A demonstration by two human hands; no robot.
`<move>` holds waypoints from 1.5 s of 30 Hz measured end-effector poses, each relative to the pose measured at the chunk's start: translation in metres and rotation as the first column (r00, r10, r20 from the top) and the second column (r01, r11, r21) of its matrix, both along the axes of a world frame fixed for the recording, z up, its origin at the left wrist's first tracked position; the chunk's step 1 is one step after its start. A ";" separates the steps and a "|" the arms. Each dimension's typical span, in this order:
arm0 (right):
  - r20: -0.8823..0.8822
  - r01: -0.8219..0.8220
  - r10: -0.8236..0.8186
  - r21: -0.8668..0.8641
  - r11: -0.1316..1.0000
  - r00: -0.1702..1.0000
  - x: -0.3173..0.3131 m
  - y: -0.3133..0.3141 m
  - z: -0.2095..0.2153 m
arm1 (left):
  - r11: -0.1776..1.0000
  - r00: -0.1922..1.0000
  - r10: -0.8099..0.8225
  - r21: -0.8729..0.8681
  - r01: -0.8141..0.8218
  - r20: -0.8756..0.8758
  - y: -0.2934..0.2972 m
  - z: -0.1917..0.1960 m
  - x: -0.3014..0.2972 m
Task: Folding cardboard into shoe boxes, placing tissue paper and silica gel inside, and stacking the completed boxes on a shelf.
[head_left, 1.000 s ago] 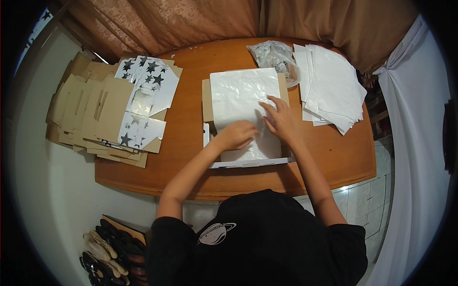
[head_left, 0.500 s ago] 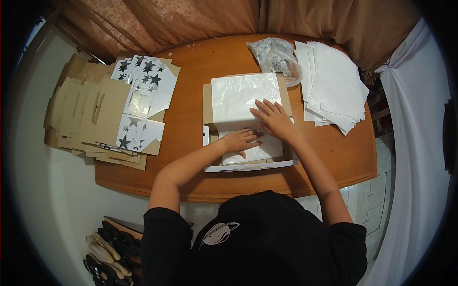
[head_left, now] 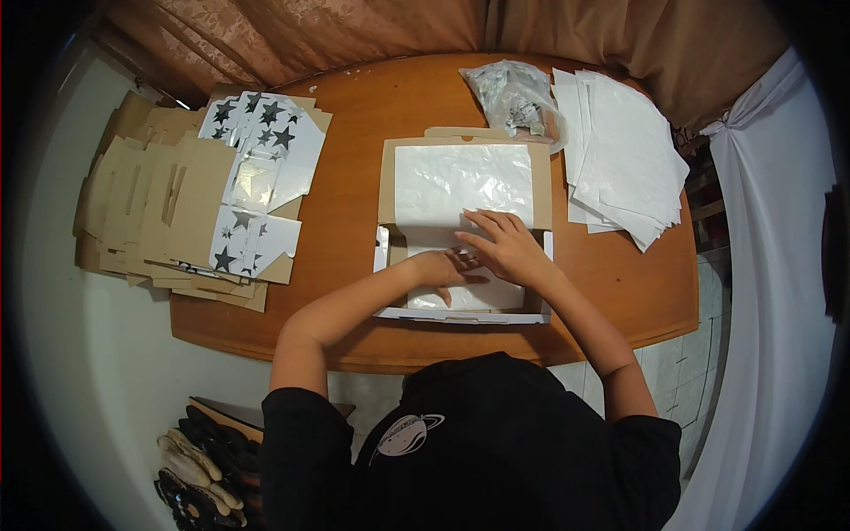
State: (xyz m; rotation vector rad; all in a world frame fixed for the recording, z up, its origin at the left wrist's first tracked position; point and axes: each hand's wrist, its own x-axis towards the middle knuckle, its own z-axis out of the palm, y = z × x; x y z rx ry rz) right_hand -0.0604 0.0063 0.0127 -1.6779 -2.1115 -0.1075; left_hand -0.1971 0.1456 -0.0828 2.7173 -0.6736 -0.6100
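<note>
An open cardboard box [head_left: 388, 190], brown inside and white outside, lies before me with its lid folded back toward the far side. A sheet of thin white paper [head_left: 463, 177] runs from the lid down into the box. Inside the box, my left hand [head_left: 445, 270] rests on the paper, fingers stretched out and partly covered by the other hand. My right hand [head_left: 503, 248] is just above and right of it, over the paper near the lid's fold, with its fingers extended. Neither hand grips anything.
At the left are stacked flat cardboard boxes [head_left: 199, 177], some white with dark stars. A clear plastic bag [head_left: 513, 99] with crumpled contents sits behind the box. Loose white sheets [head_left: 624, 159] lie at the right of the wooden table [head_left: 354, 133]. Shoes [head_left: 208, 460] stand on the floor.
My right hand has slid nearer and lower, beside my left hand. The paper's far part now lies flatter on the lid, and more of the brown lid shows around it.
</note>
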 end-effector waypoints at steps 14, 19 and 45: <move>0.141 0.280 -0.257 -0.697 0.661 0.956 -0.014 -0.025 -0.039 | 0.962 0.982 0.189 0.198 -0.186 0.002 -0.014 0.021 -0.012; 0.329 0.389 -0.210 -0.736 0.554 0.921 -0.025 -0.019 -0.067 | 0.970 0.987 0.145 0.204 -0.128 -0.069 -0.012 0.022 -0.002; -0.525 0.543 -0.462 0.000 0.840 0.715 0.110 0.010 0.022 | 0.805 0.510 0.592 -0.488 -0.338 0.624 0.024 0.128 0.123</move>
